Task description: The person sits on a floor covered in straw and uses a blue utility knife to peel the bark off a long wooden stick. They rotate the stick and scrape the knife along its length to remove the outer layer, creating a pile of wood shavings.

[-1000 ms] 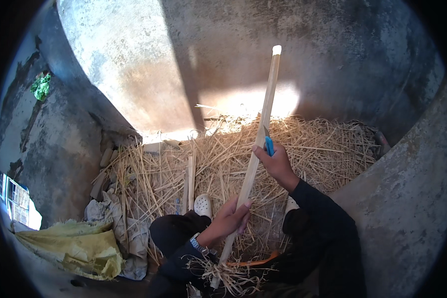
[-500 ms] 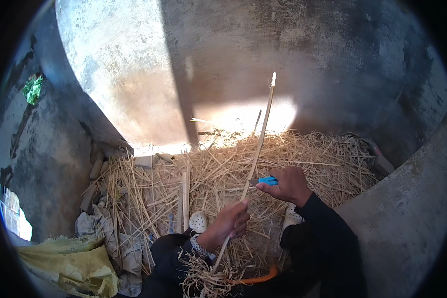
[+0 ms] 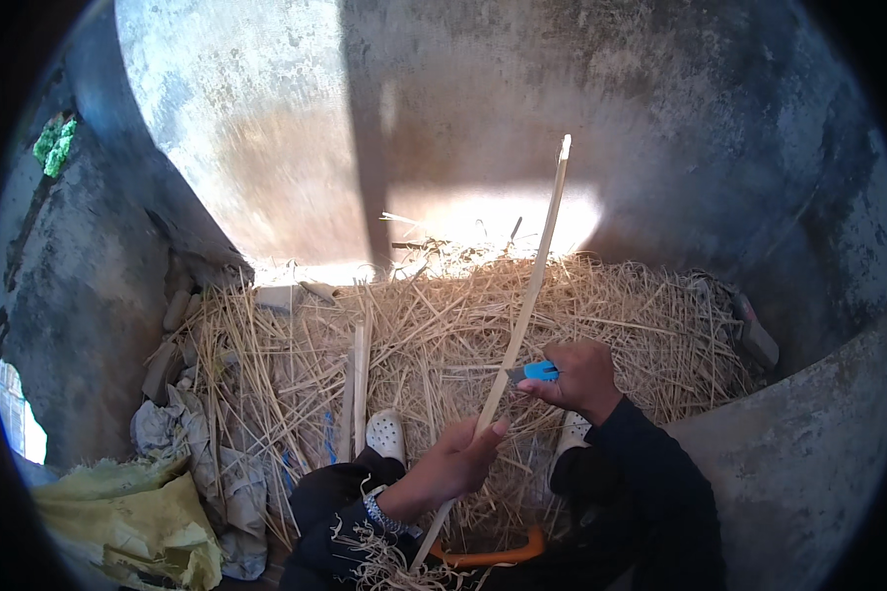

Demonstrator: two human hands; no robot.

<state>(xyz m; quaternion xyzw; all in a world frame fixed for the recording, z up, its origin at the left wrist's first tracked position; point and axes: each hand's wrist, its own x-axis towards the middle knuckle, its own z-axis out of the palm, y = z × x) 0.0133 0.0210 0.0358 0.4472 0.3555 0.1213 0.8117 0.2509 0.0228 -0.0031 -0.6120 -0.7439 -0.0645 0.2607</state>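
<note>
A long pale strip, bamboo by its look (image 3: 539,279), slants up and to the right, its whitish tip high against the wall. My left hand (image 3: 455,459) is closed around its lower part, with a metal watch band on that wrist. Closed on the blue handle of a utility knife (image 3: 539,371), my right hand (image 3: 583,379) keeps the blade against the strip just above my left hand. Thin curled shavings (image 3: 382,558) lie by my left forearm. An orange curved handle (image 3: 493,555) shows low between my legs; the rest of that tool is hidden.
Loose shavings and split strips (image 3: 621,295) cover the floor up to the concrete wall (image 3: 483,89). Two flat slats (image 3: 361,374) lie left of my white clog (image 3: 385,434). A yellow sack (image 3: 133,527) sits at lower left, and broken bricks (image 3: 754,335) lie at the right.
The bamboo strip looks turned to show a broader face. Its tip and both hands have shifted slightly right. The orange handle is less covered by shavings, and the view has tilted a little.
</note>
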